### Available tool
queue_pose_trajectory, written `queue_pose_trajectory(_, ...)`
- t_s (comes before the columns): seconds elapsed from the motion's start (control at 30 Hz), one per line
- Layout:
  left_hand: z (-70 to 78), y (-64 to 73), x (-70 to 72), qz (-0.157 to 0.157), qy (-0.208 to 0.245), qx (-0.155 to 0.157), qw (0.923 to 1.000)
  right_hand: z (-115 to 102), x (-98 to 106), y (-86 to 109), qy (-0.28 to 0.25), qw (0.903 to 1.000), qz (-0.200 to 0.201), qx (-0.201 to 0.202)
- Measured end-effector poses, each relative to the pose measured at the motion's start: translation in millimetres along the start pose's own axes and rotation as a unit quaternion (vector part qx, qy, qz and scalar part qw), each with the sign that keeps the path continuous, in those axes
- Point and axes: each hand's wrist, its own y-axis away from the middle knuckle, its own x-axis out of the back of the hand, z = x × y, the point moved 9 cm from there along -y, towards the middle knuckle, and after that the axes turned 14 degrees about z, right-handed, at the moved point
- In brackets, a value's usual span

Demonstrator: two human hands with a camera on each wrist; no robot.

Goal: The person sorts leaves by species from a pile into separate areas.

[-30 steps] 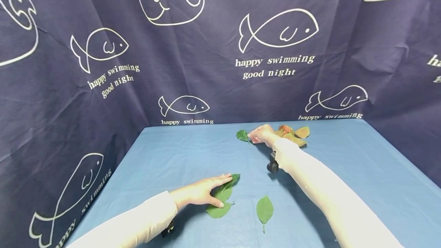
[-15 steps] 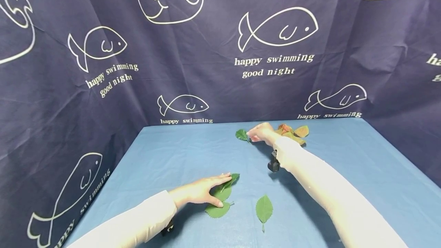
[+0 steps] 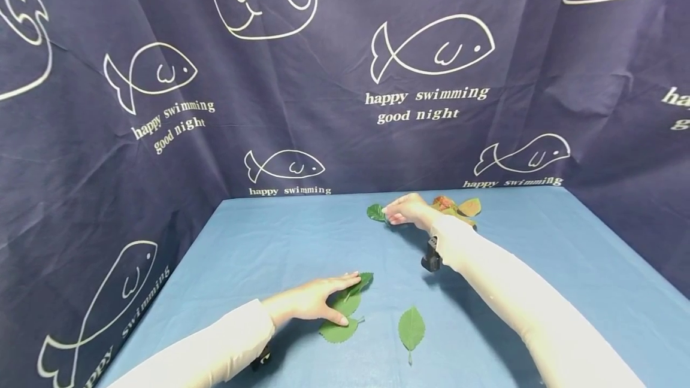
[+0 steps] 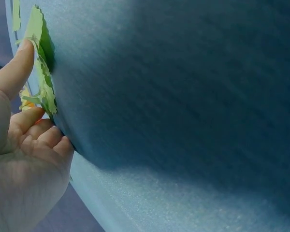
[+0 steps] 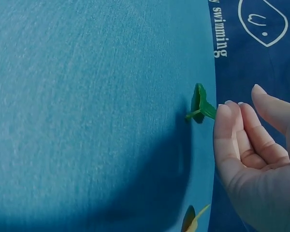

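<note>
My left hand [image 3: 312,299] lies with its thumb and fingers spread over a small group of overlapping green leaves [image 3: 338,333]. In the left wrist view, its thumb tip touches the serrated leaves [image 4: 33,31] while the other fingers bend beside them on the blue cloth. At the far side, my right hand [image 3: 412,209] reaches to a dark green leaf [image 3: 375,212]. The right wrist view has the fingertips right at the edge of that leaf [image 5: 199,104], the thumb held well apart from them. A single green leaf [image 3: 412,328] lies flat between the two forearms.
Orange and yellowish-green leaves [image 3: 470,207] are bunched behind my right wrist, partly hidden by it. Everything lies on a blue cloth-covered table [image 3: 269,244]. A dark blue curtain [image 3: 345,124] with white fish and whale outlines stands along the back and sides.
My right fingertips have shifted slightly left, now overlapping the edge of the dark green leaf. My left hand and the leaves under it stay as they were.
</note>
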Motion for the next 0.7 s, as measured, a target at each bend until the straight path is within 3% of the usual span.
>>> queue_pose_trajectory(0.43, -1.0, 0.2, -0.9, -0.001, 0.002, 0.009, 1.0000, -1.7, 12.4, 7.4, -0.003, 0.9998, -0.016, 0.010)
queue_pose_trajectory(0.7, 1.5, 2.3, 0.7, 0.000, -0.009, 0.016, 0.9998, -3.3, 14.0, 20.7, 0.018, 0.9977, -0.060, 0.023)
